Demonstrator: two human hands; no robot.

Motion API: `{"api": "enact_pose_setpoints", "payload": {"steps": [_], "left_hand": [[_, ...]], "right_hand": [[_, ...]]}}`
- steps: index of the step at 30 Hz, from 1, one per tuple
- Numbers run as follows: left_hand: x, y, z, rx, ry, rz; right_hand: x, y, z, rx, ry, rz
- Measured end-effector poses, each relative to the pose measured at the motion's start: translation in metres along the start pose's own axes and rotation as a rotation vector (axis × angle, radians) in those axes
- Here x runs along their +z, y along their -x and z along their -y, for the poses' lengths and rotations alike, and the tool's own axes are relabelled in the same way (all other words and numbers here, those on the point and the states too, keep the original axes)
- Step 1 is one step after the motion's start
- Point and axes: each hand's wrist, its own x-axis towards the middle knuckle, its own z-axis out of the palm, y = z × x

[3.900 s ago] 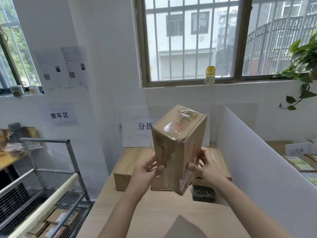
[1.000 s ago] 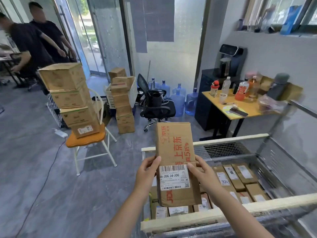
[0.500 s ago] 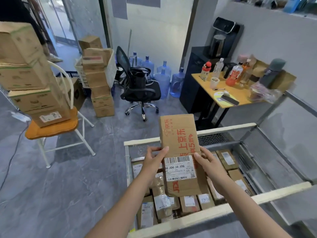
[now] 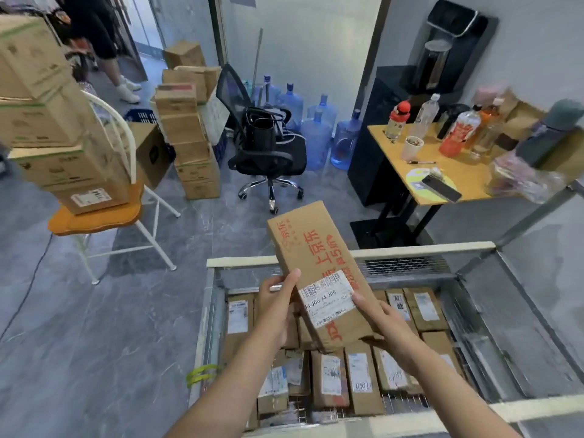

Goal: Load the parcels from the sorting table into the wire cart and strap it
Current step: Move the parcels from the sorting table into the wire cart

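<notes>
Two grips hold one cardboard parcel [image 4: 311,245] above the wire cart [image 4: 420,247]. Your left grip [image 4: 278,300] pinches its left long edge, thumb on the printed face and fingers out of sight behind. Your right grip [image 4: 385,324] curls round the lower right edge, thumb beside the white shipping label [image 4: 327,297]. The parcel hangs in the air, tilted, with its top end leaning past the cart's far rim and its bottom end over the packed parcels [image 4: 331,374] that lie label-up across the cart floor.

You look to be in the loading step, with this box about to go down and the strapping not yet due. The next move calls for choosing a spot. The floor layer looks tightly filled toward the near edge, so the box will likely have to lie flat on top, lowered level so it clears the rim.

Your arms and the parcel hide the middle of the load, so free room there can't be judged. The cart's right side is blurred and the sorting table is out of view. The yellow-green loop [image 4: 202,373] at the near left corner may be the strap, but that can't be told.
</notes>
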Motion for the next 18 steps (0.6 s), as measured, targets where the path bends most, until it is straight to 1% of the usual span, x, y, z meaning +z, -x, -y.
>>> {"api": "enact_pose_setpoints", "payload": {"steps": [2, 4, 6, 9, 10, 12, 13, 14, 16, 18], "left_hand": [[0.018, -0.005, 0.008, 0.015, 0.028, -0.037], [0.03, -0.012, 0.019, 0.003, 0.049, -0.068], [0.037, -0.018, 0.032, -0.011, 0.029, -0.056], [0.034, -0.03, 0.057, -0.045, -0.074, 0.016], [0.03, -0.035, 0.064, -0.044, -0.096, 0.007], [0.02, -0.047, 0.079, -0.062, -0.105, -0.085], [0.014, -0.052, 0.086, -0.088, -0.132, -0.131], [0.009, -0.057, 0.094, -0.124, -0.177, -0.144], [-0.003, -0.068, 0.112, -0.205, -0.288, -0.084], [-0.013, -0.083, 0.134, -0.283, -0.374, -0.068]], "right_hand": [[-0.02, -0.018, 0.002, 0.022, -0.079, 0.076], [-0.038, -0.034, 0.004, 0.023, -0.09, 0.138], [-0.057, -0.048, 0.001, 0.017, -0.04, 0.182], [-0.093, -0.073, -0.012, 0.03, 0.068, 0.211], [-0.103, -0.081, -0.017, 0.054, 0.118, 0.21], [-0.12, -0.094, -0.031, 0.096, 0.219, 0.246], [-0.127, -0.102, -0.04, 0.119, 0.265, 0.27], [-0.13, -0.107, -0.048, 0.143, 0.298, 0.285], [-0.134, -0.122, -0.068, 0.203, 0.352, 0.316], [-0.134, -0.139, -0.09, 0.276, 0.358, 0.345]]}}
